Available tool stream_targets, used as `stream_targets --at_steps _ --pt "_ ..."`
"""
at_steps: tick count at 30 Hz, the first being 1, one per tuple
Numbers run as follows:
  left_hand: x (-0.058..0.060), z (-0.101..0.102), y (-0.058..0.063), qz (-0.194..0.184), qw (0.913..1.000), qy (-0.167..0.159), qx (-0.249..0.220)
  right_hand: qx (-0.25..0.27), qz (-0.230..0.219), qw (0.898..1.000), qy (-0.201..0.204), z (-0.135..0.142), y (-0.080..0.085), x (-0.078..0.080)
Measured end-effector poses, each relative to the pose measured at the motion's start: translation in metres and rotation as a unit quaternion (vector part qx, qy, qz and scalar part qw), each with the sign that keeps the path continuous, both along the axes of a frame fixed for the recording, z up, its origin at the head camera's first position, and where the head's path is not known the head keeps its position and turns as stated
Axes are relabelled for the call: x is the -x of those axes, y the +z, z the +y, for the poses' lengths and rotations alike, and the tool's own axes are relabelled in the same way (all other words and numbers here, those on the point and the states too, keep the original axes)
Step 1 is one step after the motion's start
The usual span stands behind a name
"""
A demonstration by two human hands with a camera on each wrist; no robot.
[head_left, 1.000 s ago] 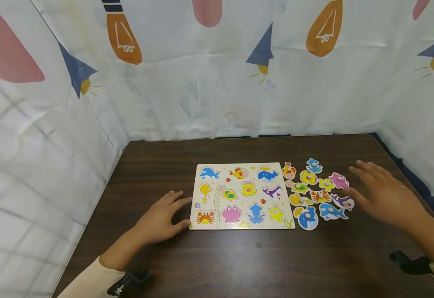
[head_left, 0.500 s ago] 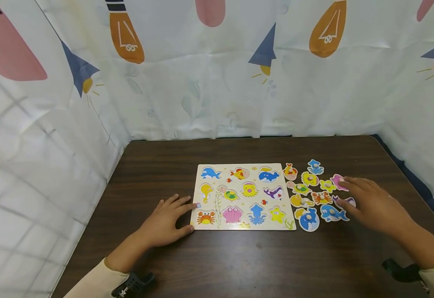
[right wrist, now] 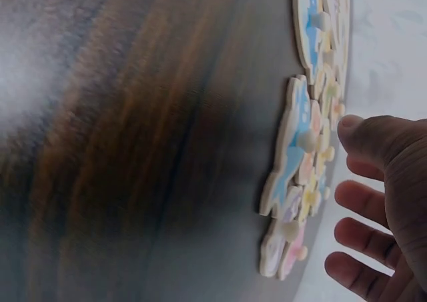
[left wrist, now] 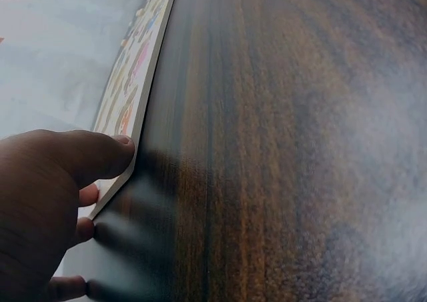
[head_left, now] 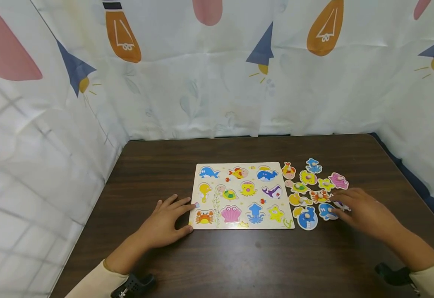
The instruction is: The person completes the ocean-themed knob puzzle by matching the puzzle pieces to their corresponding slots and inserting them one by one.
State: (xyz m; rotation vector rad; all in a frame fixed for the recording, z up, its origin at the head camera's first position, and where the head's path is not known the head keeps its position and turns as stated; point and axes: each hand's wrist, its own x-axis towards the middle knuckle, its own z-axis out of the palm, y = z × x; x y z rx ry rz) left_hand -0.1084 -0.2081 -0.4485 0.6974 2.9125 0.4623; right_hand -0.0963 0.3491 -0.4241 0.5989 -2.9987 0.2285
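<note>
My left hand (head_left: 164, 225) rests at the lower left corner of a wooden puzzle board (head_left: 226, 166) printed with sea animals. In the left wrist view, its thumb lies on the board's front edge and other fingers touch the side. My right hand (head_left: 365, 213) hovers over the knobbed puzzle pieces right of the board, partly hiding a blue whale piece (head_left: 325, 211) and a purple piece (head_left: 345, 205). The right wrist view shows this hand (right wrist: 393, 195) with fingers spread, apart from the blue whale piece (right wrist: 290, 155) and its knob. Nothing is held.
Close together lie a pink shell (head_left: 339, 181), a crab (head_left: 319, 196), a round-based blue whale (head_left: 307, 219), a turtle (head_left: 298, 188) and several other pieces. The dark wooden table (head_left: 239, 265) ends at a white printed curtain (head_left: 217, 95) behind and on both sides.
My right hand has moved left and toward me, from beside the pink shell piece to above the blue whale and purple pieces. The left hand has settled against the board's corner.
</note>
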Motion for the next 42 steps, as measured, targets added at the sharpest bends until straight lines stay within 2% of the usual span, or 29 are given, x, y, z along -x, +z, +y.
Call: stream_targets --at_steps 4,11,28,37,42 --pt "0.000 -0.001 0.000 0.000 1.0000 0.003 -0.005 0.005 0.013 1.000 0.017 -0.002 -0.004 -0.001" --pt "0.000 0.000 -0.001 -0.005 1.0000 0.001 -0.006 0.005 -0.001 1.000 0.026 -0.005 -0.007 -0.002" --pt "0.001 0.002 0.001 -0.011 0.9999 -0.005 -0.008 0.005 -0.016 1.000 -0.004 -0.008 -0.012 -0.003" --pt "0.004 0.003 0.003 -0.009 0.9999 -0.001 -0.005 0.013 0.007 1.000 0.004 -0.015 0.002 0.008" --pt "0.005 0.004 0.004 -0.015 0.9999 -0.001 -0.006 0.003 -0.002 1.000 0.013 -0.025 0.010 0.017"
